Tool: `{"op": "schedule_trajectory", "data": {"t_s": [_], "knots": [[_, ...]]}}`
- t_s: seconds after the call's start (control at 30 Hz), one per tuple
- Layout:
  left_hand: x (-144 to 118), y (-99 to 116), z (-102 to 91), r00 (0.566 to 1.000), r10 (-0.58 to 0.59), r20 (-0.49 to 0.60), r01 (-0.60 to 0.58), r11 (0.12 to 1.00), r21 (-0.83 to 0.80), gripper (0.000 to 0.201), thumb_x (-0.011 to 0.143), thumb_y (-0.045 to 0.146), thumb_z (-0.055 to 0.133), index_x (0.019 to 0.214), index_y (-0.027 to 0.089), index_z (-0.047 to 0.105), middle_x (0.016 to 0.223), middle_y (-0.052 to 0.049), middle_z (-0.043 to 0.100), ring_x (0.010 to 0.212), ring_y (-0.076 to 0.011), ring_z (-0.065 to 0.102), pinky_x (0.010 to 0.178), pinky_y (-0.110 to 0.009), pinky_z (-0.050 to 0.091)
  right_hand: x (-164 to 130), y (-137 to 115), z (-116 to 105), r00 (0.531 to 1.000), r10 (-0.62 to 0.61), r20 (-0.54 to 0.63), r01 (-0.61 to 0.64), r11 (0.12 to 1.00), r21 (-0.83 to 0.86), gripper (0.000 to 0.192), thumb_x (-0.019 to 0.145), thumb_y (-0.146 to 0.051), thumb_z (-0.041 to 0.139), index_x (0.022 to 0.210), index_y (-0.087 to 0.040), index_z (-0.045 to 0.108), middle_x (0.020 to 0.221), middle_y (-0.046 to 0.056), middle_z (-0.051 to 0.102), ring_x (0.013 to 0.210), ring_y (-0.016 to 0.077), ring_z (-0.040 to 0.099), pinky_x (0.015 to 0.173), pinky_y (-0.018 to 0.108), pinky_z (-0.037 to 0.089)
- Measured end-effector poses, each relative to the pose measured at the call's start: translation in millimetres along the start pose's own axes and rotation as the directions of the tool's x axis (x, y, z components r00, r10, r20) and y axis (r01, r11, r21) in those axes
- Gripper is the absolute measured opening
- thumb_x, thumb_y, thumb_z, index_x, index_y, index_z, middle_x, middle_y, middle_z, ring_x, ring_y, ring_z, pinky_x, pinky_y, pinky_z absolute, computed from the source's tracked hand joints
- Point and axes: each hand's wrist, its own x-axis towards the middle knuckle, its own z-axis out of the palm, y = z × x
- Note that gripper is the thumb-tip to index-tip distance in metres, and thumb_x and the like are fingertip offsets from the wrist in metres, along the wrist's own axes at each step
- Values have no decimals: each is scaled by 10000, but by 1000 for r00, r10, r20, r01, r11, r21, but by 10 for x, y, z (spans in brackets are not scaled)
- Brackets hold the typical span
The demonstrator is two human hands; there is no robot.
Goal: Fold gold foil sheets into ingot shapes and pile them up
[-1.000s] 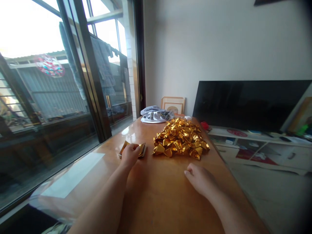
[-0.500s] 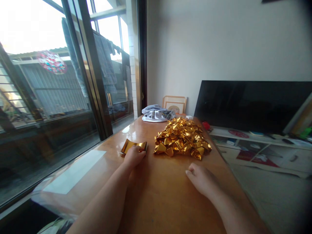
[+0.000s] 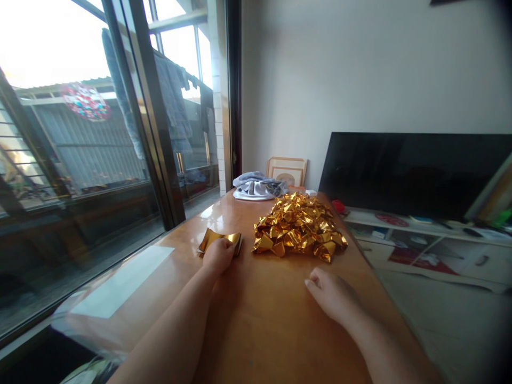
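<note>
My left hand (image 3: 218, 256) rests on a small stack of flat gold foil sheets (image 3: 216, 238) on the wooden table (image 3: 264, 320), fingers curled over its near edge and gripping it. Just to the right lies a heap of folded gold foil pieces (image 3: 298, 226). My right hand (image 3: 332, 296) lies on the table nearer to me, below the heap, fingers loosely curled and holding nothing.
A bundle of grey and white cloth (image 3: 256, 188) and a framed picture (image 3: 286, 170) sit at the table's far end. A large window (image 3: 80, 149) runs along the left. A dark TV (image 3: 412, 173) on a low white cabinet (image 3: 424, 240) stands to the right.
My left hand has shifted slightly on the gold sheets, and the top sheet's left corner has lifted. My right hand has hardly moved.
</note>
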Motion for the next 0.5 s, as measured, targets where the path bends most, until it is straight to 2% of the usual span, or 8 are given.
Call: {"op": "schedule_trajectory", "data": {"t_s": [0.23,0.5], "knots": [[11,-39,10,998,-61,-34,60,998,-27,155,782,341,637,724,203,678,700,-25,685,662,-188,596,563,-274,307,-3,-6,-23,1000,-15,16,15,1000,12,199,905,-371,566,775,-223,593,706,15,654,654,167,581,569,270,244],[23,-50,13,995,-75,-73,71,996,-59,252,809,423,640,701,196,651,673,-32,666,663,-193,591,579,-275,325,5,6,-6,1000,-16,11,15,1000,14,185,902,-368,567,789,-226,602,707,14,654,654,168,580,568,271,246]]}}
